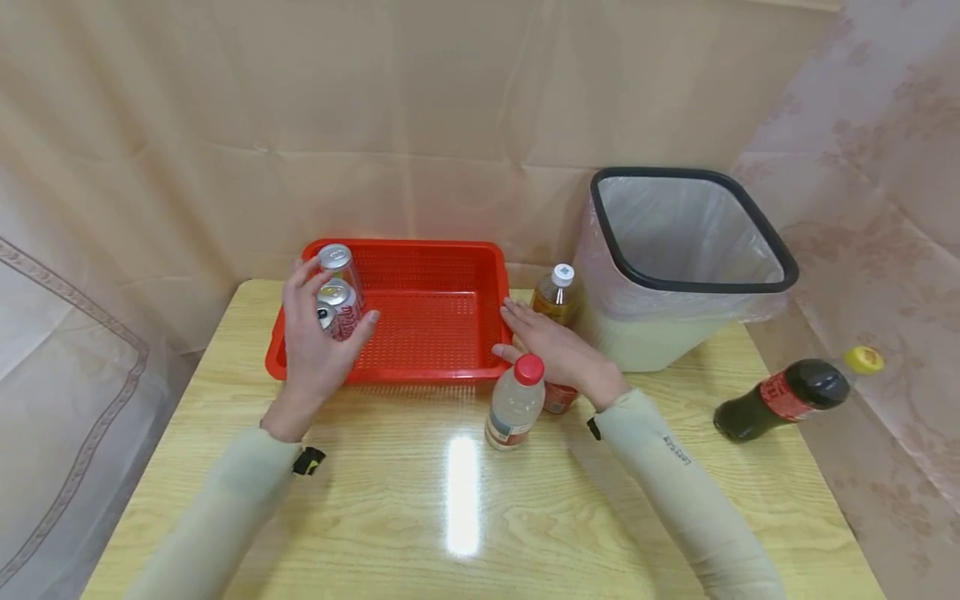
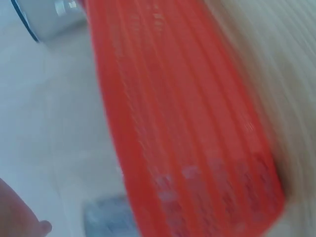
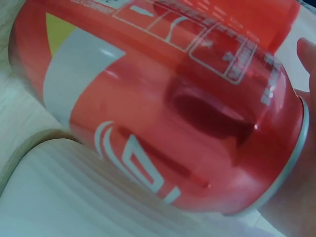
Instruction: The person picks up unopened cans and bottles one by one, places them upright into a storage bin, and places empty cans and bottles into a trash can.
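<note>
A red plastic basket (image 1: 420, 373) stands at the back of the table, with three drink cans (image 1: 347, 302) grouped upright at its left end. Over these cans my left hand (image 1: 321, 337) is spread, fingers on the far side and thumb apart on the near right. My right hand (image 1: 551, 343) lies with fairly straight fingers at the basket's right rim. Below its palm is a dented red can (image 1: 558, 400), partly hidden; the right wrist view shows this red can (image 3: 187, 113) close up. A clear bottle with a red cap (image 1: 516, 408) stands just left of the right wrist.
A bottle with a white cap (image 1: 555, 293) stands behind the right hand, beside a lined waste bin (image 1: 637, 333) with a black rim. Farther right is a cola bottle with a yellow cap (image 1: 787, 398). A beige curtain (image 1: 420, 125) hangs behind the table.
</note>
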`<state>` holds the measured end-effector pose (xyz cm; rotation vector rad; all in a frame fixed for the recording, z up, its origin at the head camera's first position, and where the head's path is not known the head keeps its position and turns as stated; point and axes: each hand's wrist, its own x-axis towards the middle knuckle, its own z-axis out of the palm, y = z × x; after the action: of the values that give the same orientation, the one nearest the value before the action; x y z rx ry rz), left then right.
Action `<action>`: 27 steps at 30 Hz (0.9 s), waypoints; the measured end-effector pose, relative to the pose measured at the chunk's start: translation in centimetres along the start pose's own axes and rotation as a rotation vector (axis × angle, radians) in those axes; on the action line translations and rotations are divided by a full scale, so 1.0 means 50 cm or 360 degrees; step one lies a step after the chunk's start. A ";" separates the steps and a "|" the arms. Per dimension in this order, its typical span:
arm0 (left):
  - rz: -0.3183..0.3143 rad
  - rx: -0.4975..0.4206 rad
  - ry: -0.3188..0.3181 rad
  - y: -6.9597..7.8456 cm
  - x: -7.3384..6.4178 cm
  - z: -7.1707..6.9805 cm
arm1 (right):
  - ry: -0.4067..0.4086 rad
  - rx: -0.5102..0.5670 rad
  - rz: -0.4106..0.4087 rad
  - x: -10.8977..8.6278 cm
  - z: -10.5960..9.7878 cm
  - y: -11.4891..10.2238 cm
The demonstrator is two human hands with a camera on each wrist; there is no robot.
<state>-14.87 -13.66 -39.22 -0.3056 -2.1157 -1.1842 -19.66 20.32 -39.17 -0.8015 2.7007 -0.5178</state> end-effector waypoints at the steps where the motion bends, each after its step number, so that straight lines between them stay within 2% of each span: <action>1: 0.0034 -0.0020 -0.0025 0.010 -0.002 0.008 | 0.0019 0.0004 -0.0003 -0.002 -0.001 0.001; 3: 0.0092 -0.0065 -0.0099 0.029 -0.007 0.025 | 0.0070 0.0012 -0.0005 -0.010 -0.003 0.003; 7: 0.0195 -0.0148 -0.0311 0.061 -0.024 0.057 | 0.0204 -0.0003 -0.0043 -0.031 -0.006 0.005; 11: 0.0265 -0.0165 -0.0518 0.078 -0.043 0.083 | 0.0384 -0.0029 -0.0120 -0.057 -0.007 0.008; 15: 0.0288 -0.0149 -0.0776 0.091 -0.064 0.100 | 0.0555 -0.0020 -0.0176 -0.080 -0.005 0.014; 18: 0.0301 -0.0211 -0.0981 0.111 -0.078 0.119 | 0.0597 -0.0009 -0.0176 -0.094 -0.005 0.018; 20: 0.0301 -0.0263 -0.1079 0.128 -0.087 0.135 | 0.0590 -0.0007 -0.0155 -0.101 -0.004 0.019; 23: 0.0265 -0.0342 -0.1159 0.150 -0.097 0.161 | 0.0570 -0.0009 -0.0118 -0.108 0.001 0.024; 27: 0.0174 -0.0416 -0.1144 0.169 -0.107 0.195 | 0.0578 -0.0015 -0.0100 -0.114 0.009 0.032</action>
<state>-11.06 -0.29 -40.63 -1.0888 -2.4781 -1.4270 -15.64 24.67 -39.31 -0.8702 3.0146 -0.7281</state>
